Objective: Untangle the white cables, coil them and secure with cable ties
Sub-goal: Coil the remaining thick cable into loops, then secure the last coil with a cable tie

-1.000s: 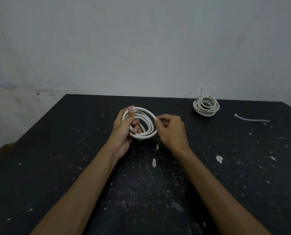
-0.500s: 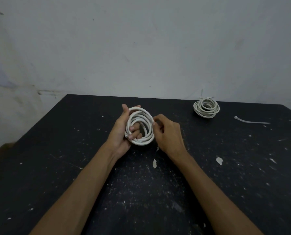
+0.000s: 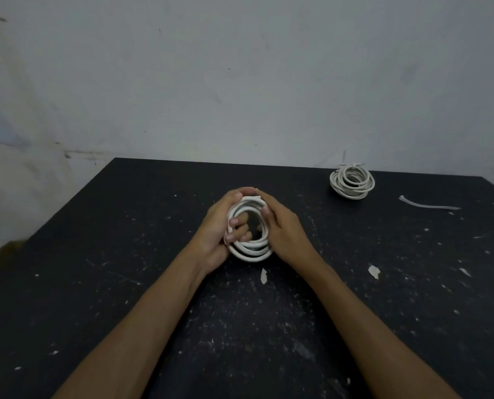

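Just above the middle of the frame, both hands clamp one white cable coil (image 3: 251, 249) between them, over the black worktop (image 3: 153, 214). The left hand (image 3: 219, 226) wraps the coil's left side, its fingers curled through the centre hole; the right hand (image 3: 286, 228) cups the right side, thumb pressed to the top of the loops.

In the upper right, a second coil (image 3: 352, 182) lies close to the worktop's far edge, well apart from the hands. Right of it a loose cable tie (image 3: 430, 205) lies flat, near the right border of the frame. White paint flecks (image 3: 373, 271) dot the dark surface, with a larger chip (image 3: 263, 275) just below the held coil.

Open surface spreads left of the hands and toward the bottom of the frame between the forearms. A pale wall (image 3: 240, 82) rises behind the far edge.

The right hand's fingers are hidden behind the coil. Whether the second coil is tied is hard to make out. The worktop's right side and near side are cut off.
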